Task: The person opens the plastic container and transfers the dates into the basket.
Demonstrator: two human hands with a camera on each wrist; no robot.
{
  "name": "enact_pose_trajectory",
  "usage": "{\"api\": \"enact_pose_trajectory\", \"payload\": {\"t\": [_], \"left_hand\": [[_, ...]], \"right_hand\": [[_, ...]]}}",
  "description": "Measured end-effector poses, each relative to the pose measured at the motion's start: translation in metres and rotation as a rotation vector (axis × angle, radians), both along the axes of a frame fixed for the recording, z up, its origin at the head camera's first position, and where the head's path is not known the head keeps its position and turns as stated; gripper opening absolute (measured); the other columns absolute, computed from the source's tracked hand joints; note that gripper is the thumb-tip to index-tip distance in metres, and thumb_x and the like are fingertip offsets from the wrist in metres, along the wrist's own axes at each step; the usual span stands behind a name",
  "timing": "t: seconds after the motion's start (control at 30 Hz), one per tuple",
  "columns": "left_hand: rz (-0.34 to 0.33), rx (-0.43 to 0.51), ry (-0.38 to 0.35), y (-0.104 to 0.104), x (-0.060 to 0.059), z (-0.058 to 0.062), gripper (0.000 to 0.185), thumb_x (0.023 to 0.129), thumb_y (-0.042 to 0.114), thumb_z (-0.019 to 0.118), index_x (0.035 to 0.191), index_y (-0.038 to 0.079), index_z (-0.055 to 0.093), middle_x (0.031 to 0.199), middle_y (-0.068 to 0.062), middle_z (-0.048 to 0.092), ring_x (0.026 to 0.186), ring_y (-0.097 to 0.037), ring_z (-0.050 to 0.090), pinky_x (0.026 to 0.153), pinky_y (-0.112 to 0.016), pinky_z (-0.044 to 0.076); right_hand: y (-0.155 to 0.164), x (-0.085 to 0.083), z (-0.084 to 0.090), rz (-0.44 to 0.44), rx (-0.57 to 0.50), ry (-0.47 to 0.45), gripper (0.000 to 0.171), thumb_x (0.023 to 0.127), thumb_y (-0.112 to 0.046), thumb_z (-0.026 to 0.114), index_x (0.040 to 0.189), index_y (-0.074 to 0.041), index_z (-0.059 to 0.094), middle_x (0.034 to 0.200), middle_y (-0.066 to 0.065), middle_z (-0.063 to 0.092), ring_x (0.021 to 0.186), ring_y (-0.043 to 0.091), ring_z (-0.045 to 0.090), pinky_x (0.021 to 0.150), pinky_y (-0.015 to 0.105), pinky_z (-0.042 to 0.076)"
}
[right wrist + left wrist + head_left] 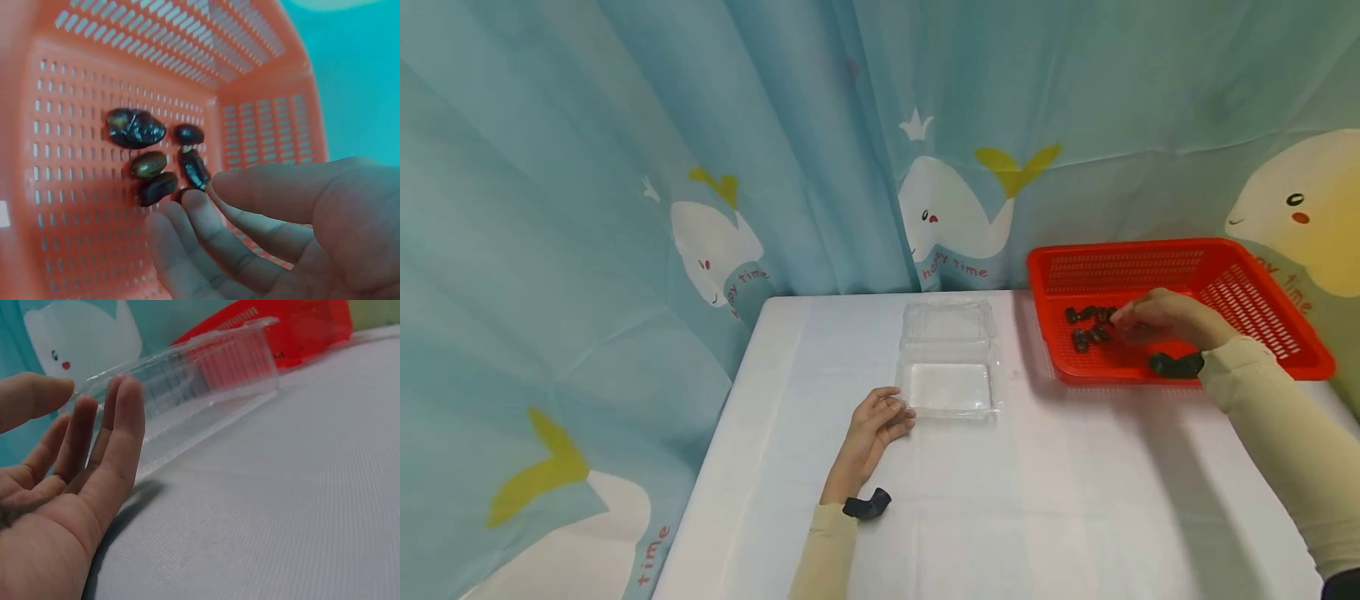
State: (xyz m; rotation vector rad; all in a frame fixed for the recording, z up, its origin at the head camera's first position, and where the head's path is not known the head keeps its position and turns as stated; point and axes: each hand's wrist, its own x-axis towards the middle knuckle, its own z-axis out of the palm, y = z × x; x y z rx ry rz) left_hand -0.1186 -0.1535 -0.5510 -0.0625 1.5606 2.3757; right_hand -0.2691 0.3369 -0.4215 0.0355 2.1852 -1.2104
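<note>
A clear plastic clamshell box (947, 367) lies open on the white table (1060, 492). My left hand (880, 425) rests open on the table at the box's near left corner, fingers (115, 431) straight beside its wall (206, 381). A red slotted basket (1270, 283) at the back right holds several dark dates (1086, 325). My right hand (1157, 317) reaches into the basket, fingers (206, 231) loosely extended just beside the dates (156, 162), holding nothing that shows.
A blue curtain with whale prints (947, 208) hangs close behind and to the left of the table. The table's left edge (715, 442) runs near my left arm. Black wrist-camera mounts (867, 505) sit on both sleeves.
</note>
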Motion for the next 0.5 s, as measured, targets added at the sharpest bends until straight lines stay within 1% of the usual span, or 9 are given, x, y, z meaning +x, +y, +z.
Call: {"api": "enact_pose_trajectory", "payload": {"t": [0.03,0.13,0.27,0.37,0.43,0.5], "left_hand": [[-0.001,-0.001,-0.007,0.0,-0.001,0.0,0.045,0.107,0.01,0.056,0.147,-0.002,0.039,0.107,-0.002,0.065,0.106,-0.016,0.072,0.099,-0.031,0.06],[-0.012,-0.015,-0.018,-0.001,-0.004,0.002,0.046,0.107,0.01,0.055,0.148,-0.003,0.039,0.107,-0.002,0.066,0.105,-0.015,0.072,0.098,-0.03,0.06],[-0.032,-0.02,-0.053,-0.004,-0.005,0.006,0.047,0.108,0.009,0.054,0.149,-0.004,0.037,0.109,-0.001,0.064,0.105,-0.015,0.07,0.095,-0.027,0.06],[-0.024,-0.01,-0.1,-0.009,-0.005,0.012,0.046,0.107,0.009,0.053,0.148,-0.005,0.037,0.11,-0.003,0.062,0.103,-0.015,0.068,0.091,-0.026,0.06],[-0.019,-0.02,-0.118,-0.014,-0.006,0.017,0.046,0.107,0.009,0.054,0.148,-0.005,0.038,0.111,-0.004,0.061,0.102,-0.016,0.067,0.09,-0.026,0.06],[-0.022,-0.047,-0.12,-0.019,-0.008,0.024,0.046,0.107,0.01,0.055,0.147,-0.005,0.039,0.113,-0.007,0.06,0.101,-0.017,0.067,0.089,-0.026,0.06]], "right_hand": [[-0.002,0.003,0.002,0.012,0.015,0.023,0.027,0.107,-0.006,0.05,0.116,0.009,0.072,0.096,-0.006,0.074,0.088,0.007,0.073,0.086,0.035,0.065],[-0.007,0.01,0.01,0.039,0.052,0.078,0.029,0.106,-0.007,0.053,0.122,0.013,0.066,0.098,-0.005,0.073,0.09,0.009,0.073,0.087,0.035,0.065],[-0.017,0.022,0.021,0.075,0.093,0.119,0.031,0.106,-0.007,0.054,0.127,0.015,0.06,0.099,-0.002,0.073,0.09,0.012,0.073,0.086,0.037,0.066],[-0.024,0.033,0.028,0.111,0.126,0.15,0.033,0.106,-0.008,0.056,0.128,0.016,0.058,0.101,0.004,0.074,0.092,0.018,0.073,0.085,0.038,0.066],[-0.028,0.042,0.032,0.129,0.154,0.187,0.033,0.105,-0.009,0.059,0.127,0.015,0.059,0.102,0.007,0.074,0.093,0.021,0.072,0.084,0.037,0.066],[-0.029,0.051,0.036,0.149,0.18,0.234,0.031,0.104,-0.009,0.062,0.124,0.015,0.061,0.102,0.01,0.074,0.092,0.024,0.071,0.081,0.036,0.066]]}}
